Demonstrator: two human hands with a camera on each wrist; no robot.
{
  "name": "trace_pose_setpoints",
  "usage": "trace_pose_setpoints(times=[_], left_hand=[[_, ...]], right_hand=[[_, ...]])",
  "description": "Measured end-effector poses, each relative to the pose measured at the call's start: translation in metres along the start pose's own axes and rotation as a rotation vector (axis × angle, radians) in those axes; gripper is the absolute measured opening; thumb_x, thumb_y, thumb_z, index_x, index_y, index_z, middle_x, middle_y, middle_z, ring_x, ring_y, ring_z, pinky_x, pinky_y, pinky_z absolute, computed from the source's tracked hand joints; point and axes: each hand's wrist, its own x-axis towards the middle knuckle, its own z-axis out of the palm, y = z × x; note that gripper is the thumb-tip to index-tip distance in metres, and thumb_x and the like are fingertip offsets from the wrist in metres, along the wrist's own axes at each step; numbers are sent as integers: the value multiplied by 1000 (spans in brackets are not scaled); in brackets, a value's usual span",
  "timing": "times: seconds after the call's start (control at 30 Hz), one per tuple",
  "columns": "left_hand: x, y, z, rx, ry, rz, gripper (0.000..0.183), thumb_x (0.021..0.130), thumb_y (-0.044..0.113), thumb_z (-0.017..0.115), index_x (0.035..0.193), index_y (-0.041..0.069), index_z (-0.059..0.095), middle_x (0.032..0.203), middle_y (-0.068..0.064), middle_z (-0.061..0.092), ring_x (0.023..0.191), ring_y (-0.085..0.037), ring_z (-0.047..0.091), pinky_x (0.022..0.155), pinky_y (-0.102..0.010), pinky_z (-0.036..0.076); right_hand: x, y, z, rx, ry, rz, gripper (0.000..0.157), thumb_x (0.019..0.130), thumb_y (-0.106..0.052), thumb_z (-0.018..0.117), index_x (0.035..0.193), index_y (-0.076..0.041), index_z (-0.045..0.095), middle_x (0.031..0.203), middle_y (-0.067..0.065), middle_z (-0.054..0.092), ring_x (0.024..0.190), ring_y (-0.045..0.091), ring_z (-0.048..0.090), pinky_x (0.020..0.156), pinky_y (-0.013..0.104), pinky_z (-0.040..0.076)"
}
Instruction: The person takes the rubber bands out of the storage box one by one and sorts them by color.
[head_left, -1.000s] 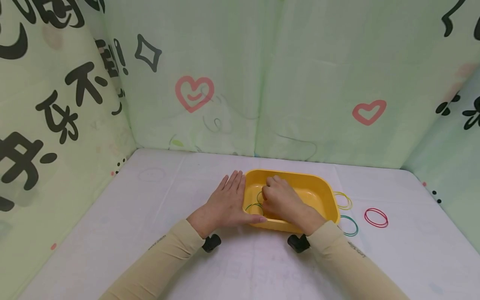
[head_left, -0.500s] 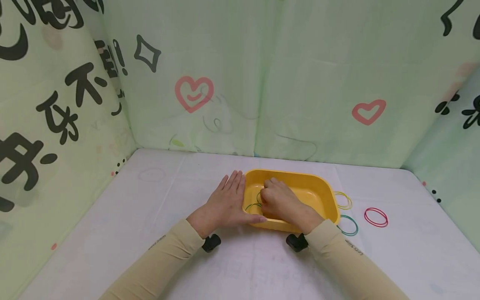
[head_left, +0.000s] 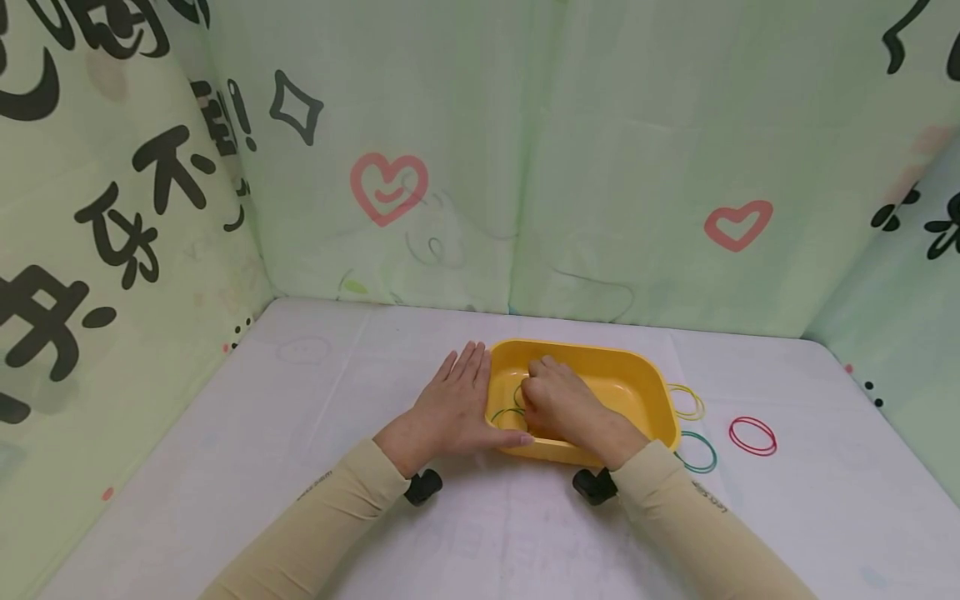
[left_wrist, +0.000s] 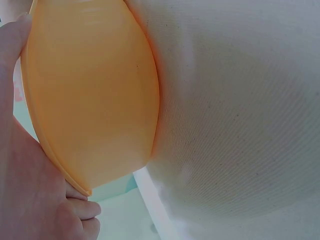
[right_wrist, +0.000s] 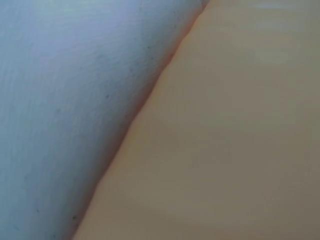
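Observation:
My left hand (head_left: 453, 406) lies along the left end of a yellow plastic tray (head_left: 611, 358), fingers straight by the rim and thumb over the near edge. In the left wrist view the tray's outer wall (left_wrist: 95, 95) shows beside the thumb and palm. Inside the tray, my right hand (head_left: 566, 400) is bent downward with its fingers curled. Green rubber bands (head_left: 508, 411) lie right by those fingers, in the tray's left part. The right fingertips are hidden behind the hand, so I cannot tell what they hold.
Outside the tray's right end lie yellow rubber bands (head_left: 690, 402), teal rubber bands (head_left: 701, 452) and red rubber bands (head_left: 753, 436). A white cloth covers the table (head_left: 352, 367). Printed green curtains (head_left: 457, 250) stand behind and on both sides.
My right hand has shifted very slightly left within the tray. The left hand, the tray and the rubber bands outside it stay where they were.

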Motion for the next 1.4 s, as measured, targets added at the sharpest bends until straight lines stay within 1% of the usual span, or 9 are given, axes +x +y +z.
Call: trace_pose_setpoints(times=[0.17,0.4,0.6,0.83,1.1,1.4], left_hand=[[1,0,1,-3,-4,-1,125,59,92,15,144,1,5,151,-15,5,140,-26,0,113,-42,7],[1,1,1,-9,-13,-9,126,58,93,16,144,2,5,151,-14,4,140,-26,0,113,-42,7],[1,2,1,-10,-7,-17,127,56,94,14,144,2,5,151,-14,5,140,-25,1,113,-42,7],[1,1,1,-12,-10,-18,127,56,93,13,144,2,5,151,-14,5,140,-25,1,113,-42,7],[0,1,1,-5,-9,-19,128,56,94,13,144,1,4,151,-14,4,140,-26,1,113,-42,8],[1,1,1,1,-9,-23,128,56,94,14,144,1,5,151,-14,5,140,-25,2,113,-42,8]], right_hand=[[-2,2,-1,4,38,-12,18,72,-15,66,59,-16,54,68,-3,42,68,15,35,58,25,26],[-7,5,-3,-6,94,-29,13,74,-14,66,64,-12,59,68,-2,43,68,16,35,59,25,27],[-11,8,-9,18,108,-29,10,74,-14,67,67,-11,60,69,-3,43,70,16,35,61,25,28],[-16,13,-13,33,102,-7,7,73,-14,67,70,-10,62,70,-2,44,72,16,36,63,25,29],[-24,21,-17,10,171,-30,8,71,-10,64,66,-10,59,68,-2,44,69,17,38,63,26,31],[-30,31,-24,-22,152,13,9,71,-11,67,67,-10,59,71,0,45,71,18,38,64,26,34]])
